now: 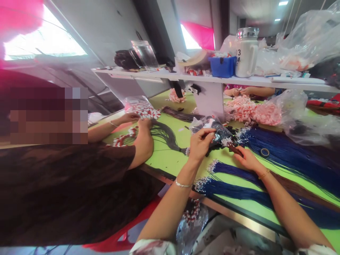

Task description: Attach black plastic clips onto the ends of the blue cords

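Observation:
My right hand [248, 159] is closed round a bundle of brown wires [289, 184], close to its end. Silvery metal terminals [226, 142] fan out from that end, and the bundle's tail runs back under my forearm. To the left, my left hand [199, 145] is raised with thumb and fingers pinched together. Whatever sits in that pinch is too small to make out. Just behind it lies a clear plastic bag [221, 131] of small dark pieces. Blue wire bundles [239, 189] with metal-tipped ends lie below my right hand.
More blue wires [281, 145] and a black tape roll [265, 152] lie at right. Pink connectors [244, 108] are heaped behind. A co-worker's hands [143, 124] handle dark wires at left, near red-and-white connectors [147, 111]. A shelf [164, 74] with a blue bin [223, 66] crosses above.

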The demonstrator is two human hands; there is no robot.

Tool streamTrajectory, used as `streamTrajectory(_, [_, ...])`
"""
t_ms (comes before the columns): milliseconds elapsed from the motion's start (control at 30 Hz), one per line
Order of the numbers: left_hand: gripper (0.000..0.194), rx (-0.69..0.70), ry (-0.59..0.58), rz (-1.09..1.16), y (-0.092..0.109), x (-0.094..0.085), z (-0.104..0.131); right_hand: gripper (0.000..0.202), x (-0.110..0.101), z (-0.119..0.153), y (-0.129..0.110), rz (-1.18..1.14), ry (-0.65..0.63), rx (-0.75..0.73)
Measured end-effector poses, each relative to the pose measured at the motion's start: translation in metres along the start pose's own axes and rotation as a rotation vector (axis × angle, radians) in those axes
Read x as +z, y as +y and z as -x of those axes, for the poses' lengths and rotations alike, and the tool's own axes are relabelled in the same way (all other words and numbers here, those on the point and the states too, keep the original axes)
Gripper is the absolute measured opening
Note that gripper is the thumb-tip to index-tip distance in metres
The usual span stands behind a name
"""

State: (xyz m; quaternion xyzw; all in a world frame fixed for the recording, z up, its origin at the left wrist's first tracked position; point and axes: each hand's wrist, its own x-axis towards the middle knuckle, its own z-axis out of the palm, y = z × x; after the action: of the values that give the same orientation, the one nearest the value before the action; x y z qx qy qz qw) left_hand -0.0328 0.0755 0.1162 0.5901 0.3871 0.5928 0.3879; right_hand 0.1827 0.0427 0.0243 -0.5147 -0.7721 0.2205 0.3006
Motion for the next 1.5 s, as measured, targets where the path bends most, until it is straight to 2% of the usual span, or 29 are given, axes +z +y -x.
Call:
streamTrajectory(133, [0.019,-0.131,-0.039,-0.028,-0.025,-0.019,0.018,0.032,0.002,0.003,-0.005,0.171,-0.157,-0.081])
streamTrajectory(267, [0.019,-0.135,-0.075,-0.195,-0.04,-0.023,0.05,0.032,0.017,0.003,-0.005,0.449,-0.206,-0.032])
streamTrajectory(367, [0.021,-0.066,-0.248,-0.371,-0.044,-0.016,0.08,0.037,0.021,0.001,-0.002,0.607,-0.176,0.019])
streamTrajectory(500, [0.025,0.159,-0.61,-0.626,-0.05,0.0,0.121,0.041,0.014,0.0,0.009,0.625,-0.198,-0.026])
streamTrajectory(600, [0.027,0.241,-0.683,-0.709,-0.06,0.006,0.146,0.055,0.002,0.007,0.016,0.559,-0.192,-0.044])
streamTrajectory(700, [0.025,0.275,-0.701,-0.696,-0.067,0.001,0.159,0.055,-0.009,0.025,0.014,0.499,-0.131,-0.043])
streamTrajectory(800, [0.048,0.341,-0.75,-0.67,-0.067,-0.009,0.161,0.044,-0.014,0.047,-0.001,0.442,-0.015,-0.062])
streamTrajectory(833, [0.05,0.356,-0.769,-0.685,-0.066,-0.012,0.159,0.04,-0.012,0.053,-0.008,0.417,0.005,-0.074])
streamTrajectory(967, [0.032,0.39,-0.886,-0.846,-0.061,-0.019,0.152,0.038,0.008,0.061,-0.03,0.428,-0.088,-0.115])
streamTrajectory(1100, [0.026,0.528,-1.02,-0.914,-0.066,-0.019,0.142,0.032,0.028,0.049,-0.023,0.608,-0.129,-0.069])
streamTrajectory(1233, [0.028,0.598,-1.025,-0.888,-0.078,-0.014,0.127,0.032,0.028,0.042,-0.01,0.662,-0.12,-0.071])
streamTrajectory(1333, [0.032,0.513,-1.014,-0.756,-0.079,-0.014,0.115,0.033,0.026,0.045,-0.01,0.622,-0.112,-0.083])
streamTrajectory(1400, [0.035,0.369,-0.976,-0.586,-0.075,-0.017,0.11,0.033,0.026,0.046,-0.011,0.578,-0.092,-0.06])
streamTrajectory(1500, [0.036,0.095,-0.838,-0.326,-0.069,-0.023,0.105,0.033,0.026,0.043,-0.01,0.495,-0.074,-0.021])
